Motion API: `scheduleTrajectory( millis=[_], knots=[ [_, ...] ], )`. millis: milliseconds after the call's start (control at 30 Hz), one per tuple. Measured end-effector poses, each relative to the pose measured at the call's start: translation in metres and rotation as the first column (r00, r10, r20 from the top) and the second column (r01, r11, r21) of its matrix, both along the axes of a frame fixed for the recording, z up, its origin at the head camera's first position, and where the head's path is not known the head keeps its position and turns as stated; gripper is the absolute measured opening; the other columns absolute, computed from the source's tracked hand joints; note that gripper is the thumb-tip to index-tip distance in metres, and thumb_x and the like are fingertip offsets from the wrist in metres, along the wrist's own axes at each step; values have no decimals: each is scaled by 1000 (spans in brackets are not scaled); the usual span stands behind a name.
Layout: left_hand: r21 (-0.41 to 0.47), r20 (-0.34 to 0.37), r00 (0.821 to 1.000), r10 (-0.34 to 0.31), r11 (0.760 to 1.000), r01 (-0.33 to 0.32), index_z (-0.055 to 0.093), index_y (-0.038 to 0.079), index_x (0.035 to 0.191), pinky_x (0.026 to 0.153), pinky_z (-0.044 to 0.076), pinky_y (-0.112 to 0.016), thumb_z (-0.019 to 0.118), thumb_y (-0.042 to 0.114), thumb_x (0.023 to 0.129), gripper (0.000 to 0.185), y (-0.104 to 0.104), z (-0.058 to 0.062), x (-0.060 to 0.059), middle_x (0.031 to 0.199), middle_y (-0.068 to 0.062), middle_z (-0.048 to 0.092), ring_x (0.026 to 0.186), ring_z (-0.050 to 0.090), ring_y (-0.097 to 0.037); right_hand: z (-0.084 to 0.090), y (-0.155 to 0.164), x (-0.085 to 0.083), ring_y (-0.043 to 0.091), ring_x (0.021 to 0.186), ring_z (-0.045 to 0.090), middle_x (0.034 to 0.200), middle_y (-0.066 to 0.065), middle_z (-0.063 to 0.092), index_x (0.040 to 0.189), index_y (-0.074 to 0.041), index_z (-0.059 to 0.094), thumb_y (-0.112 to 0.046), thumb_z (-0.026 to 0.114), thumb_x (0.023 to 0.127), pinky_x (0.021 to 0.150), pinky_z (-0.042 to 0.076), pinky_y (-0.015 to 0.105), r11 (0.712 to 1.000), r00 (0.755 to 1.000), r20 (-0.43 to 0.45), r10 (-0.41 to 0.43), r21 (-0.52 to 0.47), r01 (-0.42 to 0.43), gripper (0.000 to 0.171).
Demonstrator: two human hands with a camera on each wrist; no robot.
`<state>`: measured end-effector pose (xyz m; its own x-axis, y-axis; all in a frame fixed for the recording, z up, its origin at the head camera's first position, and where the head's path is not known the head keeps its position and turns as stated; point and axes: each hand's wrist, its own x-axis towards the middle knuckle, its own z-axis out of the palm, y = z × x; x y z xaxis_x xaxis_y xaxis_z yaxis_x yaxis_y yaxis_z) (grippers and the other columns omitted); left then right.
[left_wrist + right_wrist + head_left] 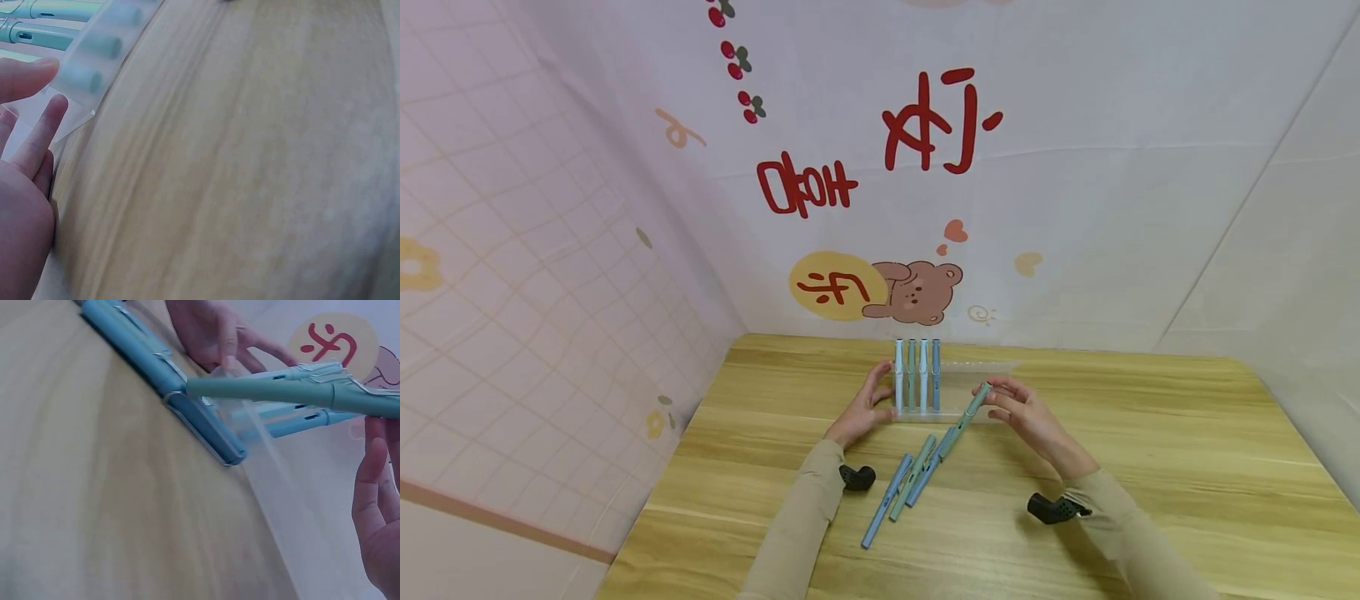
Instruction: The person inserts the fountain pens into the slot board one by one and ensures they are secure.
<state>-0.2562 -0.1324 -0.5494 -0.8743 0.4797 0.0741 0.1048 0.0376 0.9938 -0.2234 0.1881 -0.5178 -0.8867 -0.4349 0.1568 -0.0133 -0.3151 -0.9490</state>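
A clear plastic pen rack (958,392) stands at the back middle of the wooden table (1150,467), with several pastel pens (917,375) side by side in its left part. My left hand (880,387) touches the rack's left end (81,75) with straight fingers (44,128). My right hand (996,396) pinches the top of a green pen (973,407), also visible as the pen (294,390) slanting down over the rack's front. Three more pens (906,487) lie slanted on the table in front, and one of them, a blue pen (162,369), is visible up close.
Patterned cloth walls (1075,208) close the table in at the back and both sides. A black wrist camera (857,477) sits under my left sleeve and another black wrist camera (1052,508) under my right. Bare wood (250,162) stretches to the right of the rack.
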Motion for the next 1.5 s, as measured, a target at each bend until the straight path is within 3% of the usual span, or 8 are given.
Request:
scheduleTrajectory(
  millis=[233,467,633,767,1000,1200,1367,1500],
  knots=[
    [-2,-13,1000,29,1000,-29,12,14,155,100,40,-49,58,-16,85,89,0,-7,-2,160,-8,9,132,36,-40,10,-1,-12,14,102,61,116,3,67,121,-3,55,0,43,101,79,49,28,999,999,-6,-42,-29,42,24],
    [-4,-22,999,26,1000,-26,12,14,155,99,41,-46,58,-15,85,89,-1,-7,-2,160,-9,8,132,35,-40,19,-7,-25,15,100,61,116,6,67,126,15,43,0,46,101,77,49,27,996,997,-7,-82,-29,82,29],
    [-4,-8,1000,15,1000,-15,10,14,155,100,40,-47,57,-15,86,89,-1,-7,-3,160,-10,5,133,33,-41,25,-11,-36,14,100,61,114,4,67,122,1,53,-1,47,100,76,48,27,996,996,0,-89,-13,89,22],
    [1,17,1000,-11,1000,11,7,11,155,100,39,-47,55,-17,86,89,-2,-1,-2,160,-13,1,134,29,-43,30,-15,-43,14,99,61,113,3,68,118,-6,57,-1,47,101,77,47,27,997,997,-8,-78,-20,78,21],
    [-1,22,999,-37,999,37,6,6,155,98,41,-46,54,-18,86,87,-1,24,9,159,-18,0,134,29,-46,37,-23,-54,13,98,60,111,2,69,118,-3,56,-2,48,100,76,46,27,996,996,-34,-87,-4,87,19],
    [8,15,1000,-25,1000,25,9,7,155,98,41,-49,54,-18,86,86,0,25,11,159,-18,2,133,30,-47,32,-27,-60,12,97,60,110,4,69,114,-8,60,-3,51,99,75,47,25,996,994,-72,-84,29,87,18],
    [11,11,1000,-17,1000,17,9,7,154,97,42,-48,54,-18,85,87,0,24,10,159,-19,2,132,30,-47,24,-30,-63,13,96,59,112,8,67,119,1,57,1,46,100,76,47,27,996,992,-113,-58,61,65,22],
    [6,21,1000,-23,1000,23,8,8,155,98,40,-49,54,-18,86,87,-1,25,10,160,-17,1,134,30,-45,24,-35,-63,12,95,59,108,2,68,124,11,50,1,47,100,78,48,33,980,992,-93,-84,171,99,26]
  ],
)
